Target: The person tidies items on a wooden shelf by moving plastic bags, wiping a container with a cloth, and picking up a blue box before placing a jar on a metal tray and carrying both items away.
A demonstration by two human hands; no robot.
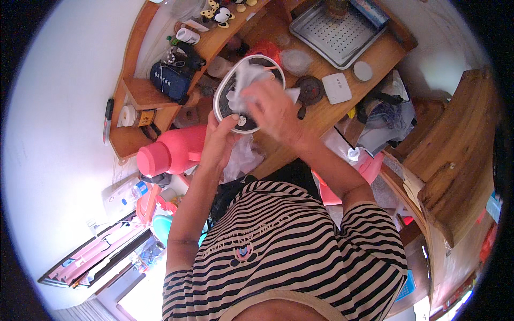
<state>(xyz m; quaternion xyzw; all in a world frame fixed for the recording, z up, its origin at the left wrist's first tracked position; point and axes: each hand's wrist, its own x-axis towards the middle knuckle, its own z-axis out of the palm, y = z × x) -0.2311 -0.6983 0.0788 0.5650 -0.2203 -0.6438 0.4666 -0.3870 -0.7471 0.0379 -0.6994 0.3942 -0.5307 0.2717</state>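
Observation:
My left hand [221,134] grips the near rim of an oval, white-rimmed object with a dark inner face [228,89], its thumb on the edge beside a small round white sticker. Over that dark face, my right hand [271,106] is blurred, its fingers bent against a crumpled white tissue or cloth [245,80]. A pink thermos jug [176,150] lies or leans just left of my left wrist. Right of the oval object, a dark round item with a handle [310,90] rests on the wooden desk [281,148].
A perforated metal tray [337,36] holds a jar and a blue box at the desk's far side. Nearer are a white square item [337,88] and a round lid [362,71]. A wooden shelf [148,94] carries a dark blue pouch [170,82]. Bags [385,116] hang at the right.

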